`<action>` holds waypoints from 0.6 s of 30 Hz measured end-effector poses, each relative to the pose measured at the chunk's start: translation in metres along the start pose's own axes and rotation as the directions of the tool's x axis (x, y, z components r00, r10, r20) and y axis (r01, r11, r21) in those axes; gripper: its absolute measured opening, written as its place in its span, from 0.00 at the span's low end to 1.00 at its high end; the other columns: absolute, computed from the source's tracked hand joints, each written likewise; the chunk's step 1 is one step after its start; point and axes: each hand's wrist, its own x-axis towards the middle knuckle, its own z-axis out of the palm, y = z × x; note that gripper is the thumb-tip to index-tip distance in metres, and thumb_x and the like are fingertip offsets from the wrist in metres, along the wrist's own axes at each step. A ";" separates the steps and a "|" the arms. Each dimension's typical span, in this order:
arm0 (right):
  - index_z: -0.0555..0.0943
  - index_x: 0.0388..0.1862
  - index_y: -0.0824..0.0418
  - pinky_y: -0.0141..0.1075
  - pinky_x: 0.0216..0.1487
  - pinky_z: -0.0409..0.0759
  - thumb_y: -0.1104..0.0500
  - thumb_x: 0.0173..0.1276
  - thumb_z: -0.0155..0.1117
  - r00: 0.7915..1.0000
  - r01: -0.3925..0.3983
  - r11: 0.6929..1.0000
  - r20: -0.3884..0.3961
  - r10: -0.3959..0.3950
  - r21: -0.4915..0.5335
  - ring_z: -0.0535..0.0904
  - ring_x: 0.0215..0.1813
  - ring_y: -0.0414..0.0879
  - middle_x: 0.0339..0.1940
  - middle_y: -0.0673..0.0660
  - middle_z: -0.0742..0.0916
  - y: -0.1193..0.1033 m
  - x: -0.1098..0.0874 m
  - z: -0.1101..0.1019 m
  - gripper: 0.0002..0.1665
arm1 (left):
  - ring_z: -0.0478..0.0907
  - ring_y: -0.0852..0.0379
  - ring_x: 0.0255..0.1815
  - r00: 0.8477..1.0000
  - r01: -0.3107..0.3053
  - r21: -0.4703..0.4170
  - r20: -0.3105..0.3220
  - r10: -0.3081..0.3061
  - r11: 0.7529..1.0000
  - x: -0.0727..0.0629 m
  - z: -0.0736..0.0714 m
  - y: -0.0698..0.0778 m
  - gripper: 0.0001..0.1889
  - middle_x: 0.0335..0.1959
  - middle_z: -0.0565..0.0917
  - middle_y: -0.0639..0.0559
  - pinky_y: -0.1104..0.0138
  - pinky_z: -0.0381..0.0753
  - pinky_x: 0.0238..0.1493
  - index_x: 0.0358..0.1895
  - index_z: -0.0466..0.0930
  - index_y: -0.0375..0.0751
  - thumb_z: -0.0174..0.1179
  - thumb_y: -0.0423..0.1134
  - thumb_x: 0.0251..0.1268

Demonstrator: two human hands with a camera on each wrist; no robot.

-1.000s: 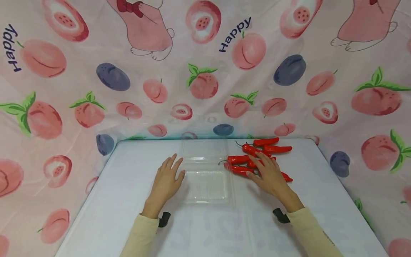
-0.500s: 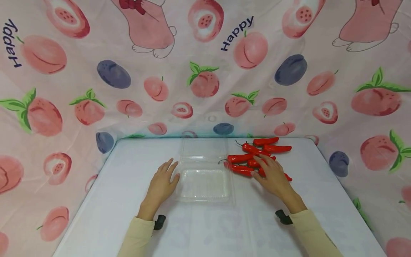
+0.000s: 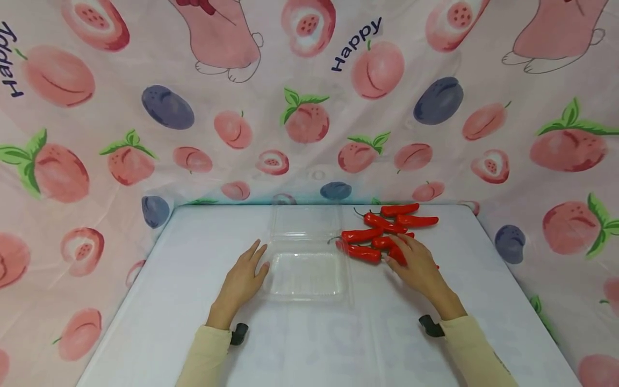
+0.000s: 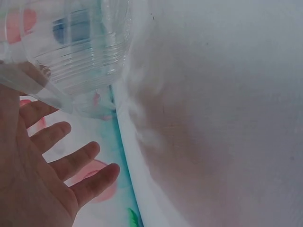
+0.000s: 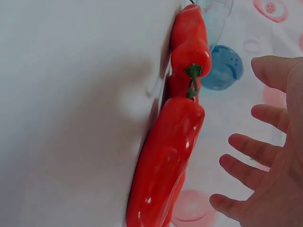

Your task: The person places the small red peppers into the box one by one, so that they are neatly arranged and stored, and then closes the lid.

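Note:
A clear plastic clamshell box (image 3: pixel 307 274) lies in the middle of the table, its lid (image 3: pixel 307 220) folded back towards the wall. Just left of it is my left hand (image 3: pixel 242 277), fingers spread and relaxed, holding nothing. The left wrist view has the box's ribbed wall (image 4: pixel 85 56) close by the thumb side. Several red peppers (image 3: pixel 360 253) lie heaped to the right of the box. My right hand (image 3: pixel 418 266) hovers over the near right of the heap, covering part of it. In the right wrist view its fingers (image 5: pixel 251 146) are spread beside a long pepper (image 5: pixel 163 156) with a green stem.
The white table (image 3: pixel 309 349) runs back to a wall hung with pink fruit-print cloth (image 3: pixel 271 91). At the back of the heap, a few peppers (image 3: pixel 417 221) lie near the table's far edge. Dark cameras (image 3: pixel 238 334) are strapped at both wrists.
My left hand has drawn slightly left, away from the box. My right hand has shifted a little to the right over the peppers. Box and peppers lie as before.

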 end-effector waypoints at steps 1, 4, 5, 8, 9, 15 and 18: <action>0.66 0.73 0.59 0.70 0.67 0.63 0.48 0.64 0.67 1.000 -0.005 1.000 0.003 0.005 -0.001 0.64 0.71 0.67 0.72 0.68 0.69 0.002 -0.001 0.000 0.41 | 0.58 0.41 0.77 1.000 0.007 -0.006 0.011 -0.007 1.000 0.000 0.001 0.000 0.29 0.80 0.56 0.50 0.42 0.66 0.70 0.76 0.60 0.48 0.51 0.48 0.75; 0.66 0.73 0.59 0.69 0.66 0.65 0.49 0.64 0.68 1.000 -0.016 1.000 0.006 0.016 0.002 0.64 0.71 0.67 0.72 0.67 0.70 0.007 -0.003 0.001 0.42 | 0.59 0.42 0.77 0.999 0.019 -0.024 0.031 -0.018 1.000 0.001 0.003 -0.001 0.29 0.80 0.55 0.52 0.41 0.67 0.69 0.76 0.59 0.48 0.50 0.47 0.75; 0.66 0.73 0.59 0.69 0.66 0.66 0.49 0.64 0.68 1.000 -0.014 1.000 0.003 0.014 0.001 0.64 0.71 0.66 0.72 0.67 0.70 0.009 -0.003 0.002 0.41 | 0.59 0.42 0.77 0.999 0.021 -0.031 0.033 -0.020 0.999 0.001 0.003 -0.002 0.29 0.80 0.55 0.53 0.41 0.66 0.70 0.76 0.59 0.48 0.50 0.46 0.75; 0.66 0.73 0.60 0.68 0.66 0.65 0.49 0.65 0.67 1.000 -0.009 1.000 -0.004 0.009 0.009 0.65 0.70 0.66 0.71 0.68 0.71 0.012 -0.005 0.002 0.40 | 0.60 0.41 0.77 0.999 0.012 -0.043 0.032 -0.011 0.999 0.003 0.004 -0.002 0.29 0.80 0.56 0.53 0.41 0.66 0.70 0.76 0.60 0.46 0.50 0.45 0.75; 0.66 0.73 0.59 0.68 0.66 0.66 0.50 0.65 0.67 1.000 -0.011 1.000 -0.007 0.011 0.010 0.66 0.70 0.66 0.70 0.68 0.71 0.014 -0.005 0.002 0.40 | 0.61 0.41 0.76 0.999 0.011 -0.044 0.031 -0.009 0.999 0.003 0.004 -0.002 0.29 0.80 0.56 0.54 0.42 0.66 0.70 0.76 0.60 0.46 0.50 0.44 0.75; 0.67 0.72 0.60 0.68 0.65 0.67 0.49 0.66 0.66 0.998 -0.063 0.998 0.022 0.063 0.009 0.66 0.69 0.67 0.70 0.69 0.72 0.018 -0.007 0.000 0.39 | 0.60 0.42 0.77 0.999 0.005 -0.045 0.036 -0.003 0.999 0.004 0.004 -0.004 0.29 0.80 0.57 0.54 0.42 0.65 0.71 0.76 0.60 0.47 0.50 0.44 0.74; 0.66 0.73 0.61 0.68 0.64 0.68 0.49 0.66 0.66 0.995 -0.088 0.996 0.048 0.088 0.006 0.65 0.70 0.68 0.70 0.70 0.71 0.023 -0.008 0.001 0.39 | 0.61 0.42 0.76 0.999 -0.003 -0.046 0.034 0.004 0.999 0.004 0.004 -0.004 0.29 0.79 0.58 0.53 0.42 0.66 0.70 0.76 0.61 0.47 0.51 0.44 0.74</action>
